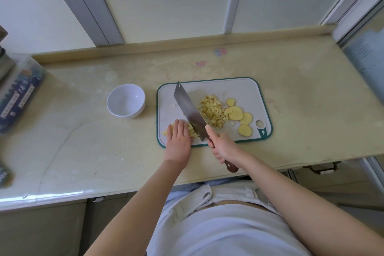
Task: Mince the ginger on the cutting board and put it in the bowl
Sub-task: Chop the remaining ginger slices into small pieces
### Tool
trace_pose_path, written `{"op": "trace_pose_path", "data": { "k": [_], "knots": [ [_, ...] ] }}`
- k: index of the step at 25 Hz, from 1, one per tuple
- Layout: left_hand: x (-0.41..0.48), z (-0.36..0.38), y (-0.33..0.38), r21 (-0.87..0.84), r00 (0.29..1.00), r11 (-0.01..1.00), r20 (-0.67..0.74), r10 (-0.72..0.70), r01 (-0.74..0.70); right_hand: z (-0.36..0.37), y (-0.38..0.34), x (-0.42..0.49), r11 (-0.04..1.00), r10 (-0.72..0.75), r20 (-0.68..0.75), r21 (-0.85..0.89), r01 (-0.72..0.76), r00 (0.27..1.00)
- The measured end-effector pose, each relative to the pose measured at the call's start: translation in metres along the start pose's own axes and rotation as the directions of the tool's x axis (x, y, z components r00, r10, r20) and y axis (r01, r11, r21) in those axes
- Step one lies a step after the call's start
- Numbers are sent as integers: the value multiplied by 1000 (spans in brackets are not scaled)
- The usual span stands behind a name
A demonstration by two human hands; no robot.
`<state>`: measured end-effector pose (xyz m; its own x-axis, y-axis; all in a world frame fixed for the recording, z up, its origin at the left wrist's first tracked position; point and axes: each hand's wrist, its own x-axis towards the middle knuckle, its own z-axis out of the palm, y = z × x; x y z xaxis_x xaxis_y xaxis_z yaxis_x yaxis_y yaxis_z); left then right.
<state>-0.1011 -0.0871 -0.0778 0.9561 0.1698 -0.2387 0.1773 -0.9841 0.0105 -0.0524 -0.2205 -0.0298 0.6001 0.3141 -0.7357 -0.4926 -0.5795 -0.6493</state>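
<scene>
We stand at a pale counter below a run of window panels, with a teal-rimmed board in front of us. A white bowl sits just to its left, holding nothing we can see. The ginger lies on the board in three lots: a bundle of strips at the near left corner, a diced pile in the middle, and a few round slices toward the right edge. Our left hand lies flat on the strips, fingers straight and together, pressing them down. The strips run roughly left to right and poke out on both sides of the hand. Our right hand is wrapped round the handle of the knife. Its blade runs away from us and leftward, across the strips' long axis, and meets them at their right end, just beside the left hand. We judge the next cut falls crosswise on the strips, with the left hand backing off leftward ahead of the blade. The blade stands between the strips and the diced pile. The bowl is nearer the left hand, with bare counter between it and the board. A printed box sits at the counter's far left, well apart.
</scene>
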Motion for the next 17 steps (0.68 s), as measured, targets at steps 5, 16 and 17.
{"op": "trace_pose_path", "data": {
  "k": [5, 16, 17],
  "knots": [
    [0, 1, -3, 21, 1000, 999, 0, 24, -24, -6, 2, 1, 999, -40, -80, 10, 41, 996],
    [-4, -7, -15, -215, 989, 971, -121, 84, -109, -3, 0, -5, 996, -78, -84, 27, 81, 993],
    [-4, -7, -17, -239, 994, 970, -104, 24, -49, -2, 0, -5, 996, -79, -81, 25, 81, 994]
  ]
}}
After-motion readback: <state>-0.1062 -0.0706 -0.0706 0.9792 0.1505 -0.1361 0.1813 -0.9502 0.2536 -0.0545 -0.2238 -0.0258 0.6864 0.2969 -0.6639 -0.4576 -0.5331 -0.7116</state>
